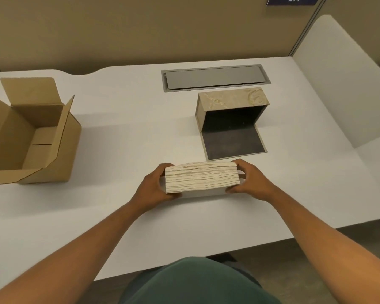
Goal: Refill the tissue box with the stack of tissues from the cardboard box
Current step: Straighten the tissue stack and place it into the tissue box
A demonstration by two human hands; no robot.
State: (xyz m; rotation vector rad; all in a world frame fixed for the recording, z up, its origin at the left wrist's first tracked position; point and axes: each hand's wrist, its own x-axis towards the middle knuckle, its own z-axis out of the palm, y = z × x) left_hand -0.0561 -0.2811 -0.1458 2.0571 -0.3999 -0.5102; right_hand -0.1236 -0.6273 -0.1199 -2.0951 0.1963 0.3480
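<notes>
A thick stack of cream tissues (201, 177) is held just above the white desk, near its front middle. My left hand (156, 185) grips its left end and my right hand (248, 181) grips its right end. Just beyond the stack lies the tissue box (232, 99), beige with a marbled top and a dark inside, turned on its side with its open face toward me. Its flap (233, 144) lies flat on the desk, almost touching the stack. The brown cardboard box (29, 132) stands open at the far left, with nothing visible inside.
A grey cable tray lid (215, 77) is set into the desk behind the tissue box. A white partition (338, 84) rises on the right and a tan wall panel runs along the back. The desk's front edge is close to my body.
</notes>
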